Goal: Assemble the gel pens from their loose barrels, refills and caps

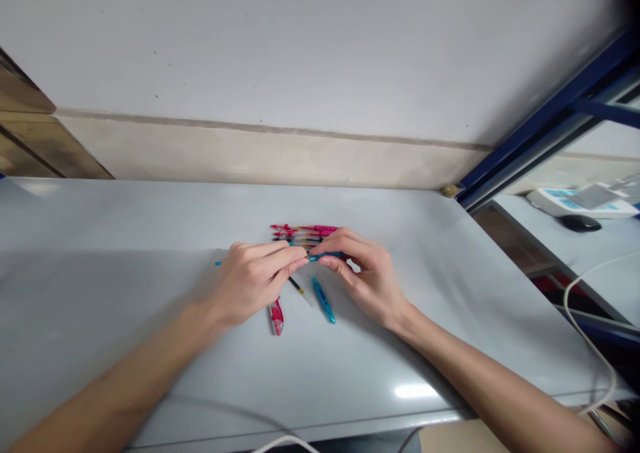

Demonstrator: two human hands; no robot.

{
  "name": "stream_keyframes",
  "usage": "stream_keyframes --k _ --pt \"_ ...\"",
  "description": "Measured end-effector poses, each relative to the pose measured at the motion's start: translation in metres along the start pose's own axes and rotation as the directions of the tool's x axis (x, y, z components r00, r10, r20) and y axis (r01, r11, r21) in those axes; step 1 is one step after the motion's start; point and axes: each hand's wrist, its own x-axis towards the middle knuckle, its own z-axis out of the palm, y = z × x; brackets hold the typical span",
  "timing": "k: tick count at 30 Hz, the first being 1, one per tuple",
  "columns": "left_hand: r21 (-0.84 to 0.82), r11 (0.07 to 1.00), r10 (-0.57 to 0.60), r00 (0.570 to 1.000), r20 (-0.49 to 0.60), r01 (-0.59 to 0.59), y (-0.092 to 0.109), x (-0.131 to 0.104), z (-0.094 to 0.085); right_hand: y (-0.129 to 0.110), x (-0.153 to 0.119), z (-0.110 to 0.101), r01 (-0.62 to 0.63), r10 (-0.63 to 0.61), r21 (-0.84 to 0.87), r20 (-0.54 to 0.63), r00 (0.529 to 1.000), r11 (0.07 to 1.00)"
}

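Note:
My left hand point(253, 276) and my right hand point(364, 273) meet over the table, both closed in a pinch on one blue pen point(320, 257). The pen lies level across the fingertips, and a blue end sticks out to the left beyond my left hand. Just below the hands rests a dark ink refill point(300, 289) with a thin tip. Beside it is a loose teal pen barrel point(323, 301). A red and clear pen part point(277, 318) lies partly under my left hand. Behind my fingers, several pink and red pens point(303, 228) lie in rows, partly hidden.
The grey table point(125, 240) meets a tiled wall strip point(280, 153) at the back. A blue metal frame point(545, 113) rises at the right. Beyond it, a black mouse point(579, 223) and a white device point(585, 202) sit on another surface. A white cable point(567, 300) hangs near the right edge.

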Motion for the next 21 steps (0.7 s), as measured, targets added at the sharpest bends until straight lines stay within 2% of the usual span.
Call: stream_keyframes --k 4,8,11,14,17,21 --pt "-0.046 0.999 -0.006 0.999 0.042 0.008 -0.003 -0.001 0.001 0.000 -0.001 0.000 0.038 -0.039 -0.073 -0.016 0.999 0.997" --pt "-0.094 0.995 -0.021 0.995 0.099 0.030 -0.003 -0.002 0.001 -0.001 -0.002 0.000 0.132 -0.136 -0.100 -0.035 0.990 0.986" --pt "-0.130 0.987 -0.077 0.987 0.139 0.095 0.000 -0.002 0.001 -0.005 -0.003 0.003 0.164 -0.169 -0.101 -0.043 0.985 0.981" --pt "-0.171 0.965 -0.160 0.965 0.207 0.196 0.003 -0.002 0.002 -0.009 -0.004 0.006 0.168 -0.168 -0.080 -0.004 0.986 0.983" --pt "-0.233 0.944 -0.173 0.953 0.249 0.232 0.005 -0.003 0.005 -0.010 -0.005 0.008 0.159 -0.155 -0.076 0.059 0.986 0.984" --pt "-0.314 0.913 -0.198 0.956 0.216 0.260 0.004 -0.003 0.007 -0.005 -0.006 0.006 0.104 -0.103 -0.114 0.019 0.995 0.988"
